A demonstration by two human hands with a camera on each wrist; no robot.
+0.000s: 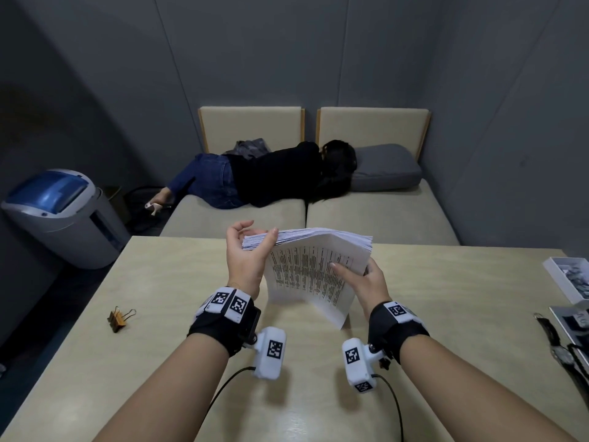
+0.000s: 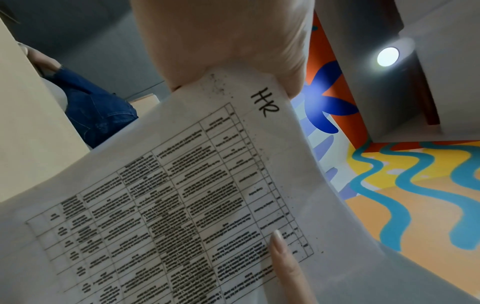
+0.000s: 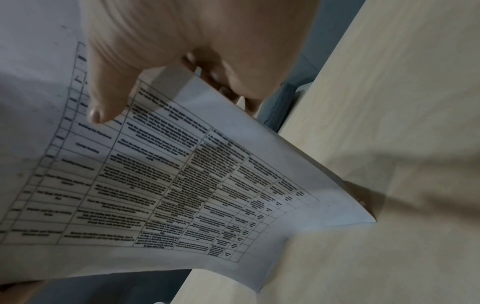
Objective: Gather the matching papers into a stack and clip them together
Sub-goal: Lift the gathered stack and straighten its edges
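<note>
A thick stack of white papers (image 1: 312,275) with printed tables stands tilted above the tan table (image 1: 446,298), its front sheet facing me and curling down. My left hand (image 1: 251,253) holds the stack's upper left corner, thumb over the top edge. My right hand (image 1: 363,282) grips the right edge, thumb on the front sheet and fingers behind. In the left wrist view the paper stack (image 2: 182,205) shows "HR" handwritten by my left hand (image 2: 228,41). The right wrist view has my right hand (image 3: 182,41) pinching the paper stack (image 3: 182,185). A gold binder clip (image 1: 119,319) lies on the table, far left.
A white box (image 1: 570,279) and black straps (image 1: 554,339) sit at the table's right edge. Beyond the table a person (image 1: 271,173) lies on a beige bench. A grey and blue bin (image 1: 60,215) stands on the floor at left.
</note>
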